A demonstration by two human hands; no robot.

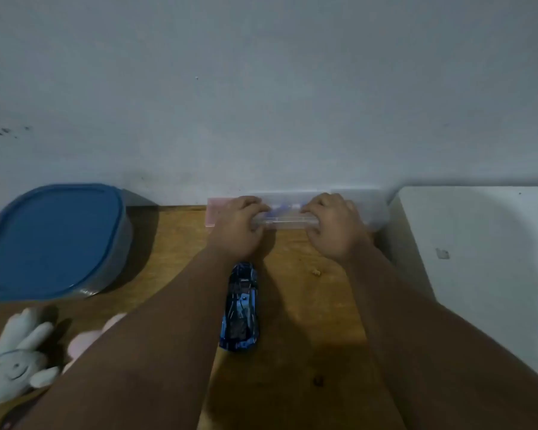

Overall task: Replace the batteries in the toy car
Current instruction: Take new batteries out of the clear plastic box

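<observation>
A blue and black toy car (240,307) lies on the wooden table (174,243) between my forearms, its length pointing away from me. At the far edge against the wall stands a long clear plastic case (284,217) with blue and pale items inside. My left hand (238,226) grips the case's left end, fingers curled over its top. My right hand (334,226) grips its right end the same way. No batteries can be made out.
A container with a blue lid (53,240) stands at the left. A white plush toy (14,358) and a pink soft thing (84,339) lie at the near left. A white surface (479,259) borders the table's right side. A pink box (213,212) sits behind my left hand.
</observation>
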